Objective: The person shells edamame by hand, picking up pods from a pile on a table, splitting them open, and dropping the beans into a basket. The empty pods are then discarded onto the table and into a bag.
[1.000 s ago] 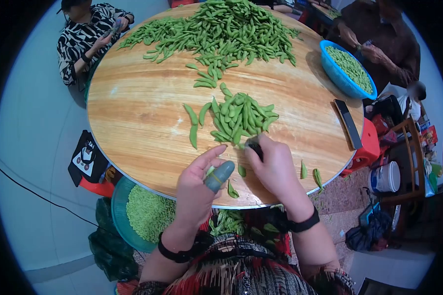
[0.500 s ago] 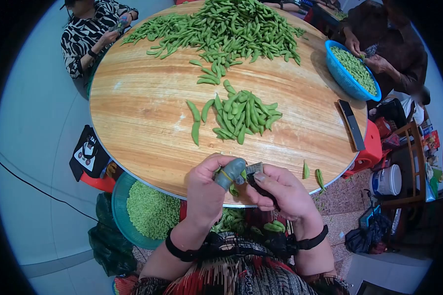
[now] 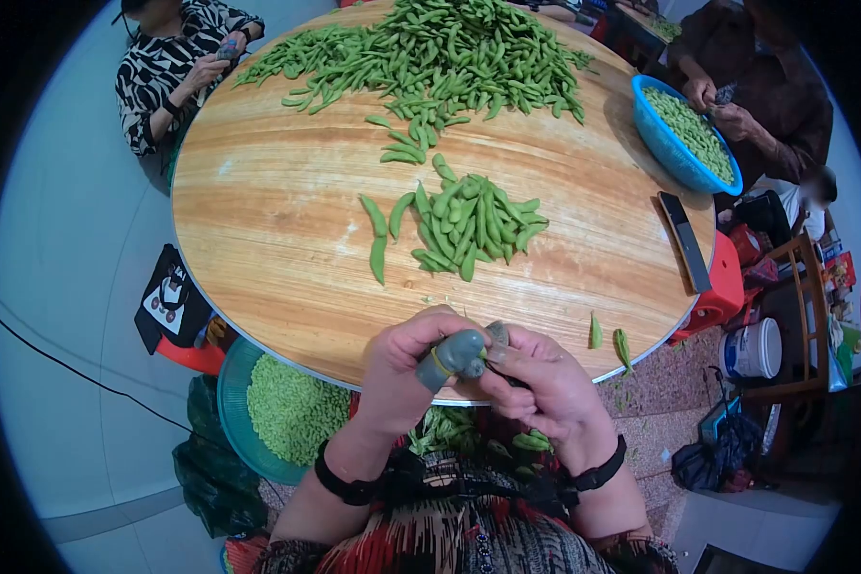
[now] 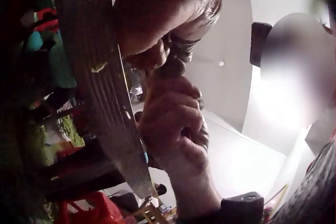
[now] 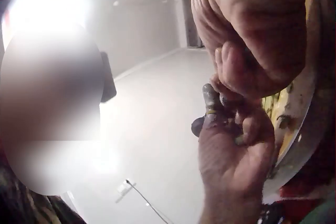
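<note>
Over the near table edge, the left hand, a grey-green cover with a yellow band on its thumb, pinches a green pod, mostly hidden by fingers. Against it, the right hand has its fingers curled round a dark object and its thumb by the pod. Both hands meet in the left wrist view, the left above the right. Beyond them on the table lies a small heap of green pods.
A large pod pile covers the far side. At right are a blue basket of beans and a black phone. A teal basket of beans stands below the left edge. Two people sit across. Loose pods lie near right.
The right hand has come back from beside the small heap to the left hand, and the fingers of both have drawn closer together. The left hand's fingers have closed in on a pod.
</note>
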Demonstrator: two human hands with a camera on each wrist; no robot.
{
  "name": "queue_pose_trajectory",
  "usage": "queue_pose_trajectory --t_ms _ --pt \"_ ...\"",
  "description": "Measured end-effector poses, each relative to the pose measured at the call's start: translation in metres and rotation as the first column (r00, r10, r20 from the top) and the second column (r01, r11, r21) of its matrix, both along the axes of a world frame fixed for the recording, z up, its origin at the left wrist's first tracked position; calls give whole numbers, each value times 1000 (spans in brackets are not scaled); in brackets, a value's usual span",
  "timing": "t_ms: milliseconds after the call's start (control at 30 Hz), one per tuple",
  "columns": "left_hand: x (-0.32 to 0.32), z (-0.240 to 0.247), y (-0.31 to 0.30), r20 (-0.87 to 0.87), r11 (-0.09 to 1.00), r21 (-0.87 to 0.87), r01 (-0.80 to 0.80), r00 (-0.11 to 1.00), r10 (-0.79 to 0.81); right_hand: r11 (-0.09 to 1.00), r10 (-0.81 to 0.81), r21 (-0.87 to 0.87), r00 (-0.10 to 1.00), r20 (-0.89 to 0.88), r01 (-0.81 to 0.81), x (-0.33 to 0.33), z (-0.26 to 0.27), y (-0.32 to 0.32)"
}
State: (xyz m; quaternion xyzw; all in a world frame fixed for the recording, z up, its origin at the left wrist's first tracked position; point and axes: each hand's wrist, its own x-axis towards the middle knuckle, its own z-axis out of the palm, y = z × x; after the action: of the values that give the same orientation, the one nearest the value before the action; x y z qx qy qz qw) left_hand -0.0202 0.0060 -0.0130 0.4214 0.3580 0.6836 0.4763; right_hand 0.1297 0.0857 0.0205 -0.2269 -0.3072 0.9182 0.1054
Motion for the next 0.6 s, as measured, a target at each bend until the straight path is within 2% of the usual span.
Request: queue_pose_trajectory --t_ms 33,67,100,133,167,200,267,300,333,367,400,433,467,500,533,600 --pt "6 8 0 -33 990 -98 -101 995 98 990 -28 142 999 30 24 -3 0 -1" --pt "9 13 0 -75 961 -191 -202 979 191 989 -28 144 999 32 23 -6 -2 -3" --pt "8 13 0 -72 961 -190 -202 979 191 869 -121 493 985 123 45 -10 -4 -6" --pt "6 14 -1 -165 947 -191 -259 959 229 631 -238 775 956 171 19 -13 -4 -7" --pt "4 14 -2 -255 931 -187 -315 930 263 869 -163 493 968 192 48 -12 4 -2" --pt "3 16 -3 -252 930 -185 -316 931 266 867 -162 496 967 195 45 -14 3 1" --pt "1 21 -6 -239 911 -233 -341 928 286 972 -57 229 998 39 47 -17 -2 6" --pt "-3 18 -7 -236 910 -234 -343 928 289 972 -54 229 998 43 43 -20 -2 11" --pt "-9 14 -8 -172 901 -256 -351 933 315 810 -91 585 975 201 -45 -24 0 18" --pt "-12 12 -8 -109 892 -276 -357 934 340 524 -185 831 928 324 -186 -28 1 25" --pt "-12 15 -9 -108 893 -275 -357 934 340 524 -185 831 927 325 -187 -33 0 29" --pt "-12 21 -12 -341 928 -322 -189 937 72 121 -408 936 843 350 -330 -41 -2 31" --pt "-11 26 -14 -529 913 -406 -32 823 -206 -268 -608 823 750 259 -502 -48 -3 32" --pt "-8 27 -17 -516 918 -391 65 811 -277 -181 -636 833 709 305 -522 -56 -2 32" --pt "-5 25 -16 -516 920 -387 65 811 -275 -185 -637 832 708 303 -523 -56 -4 33" --pt "0 18 -13 -477 937 -333 -103 876 -74 -191 -662 829 693 286 -525 -55 -13 36"
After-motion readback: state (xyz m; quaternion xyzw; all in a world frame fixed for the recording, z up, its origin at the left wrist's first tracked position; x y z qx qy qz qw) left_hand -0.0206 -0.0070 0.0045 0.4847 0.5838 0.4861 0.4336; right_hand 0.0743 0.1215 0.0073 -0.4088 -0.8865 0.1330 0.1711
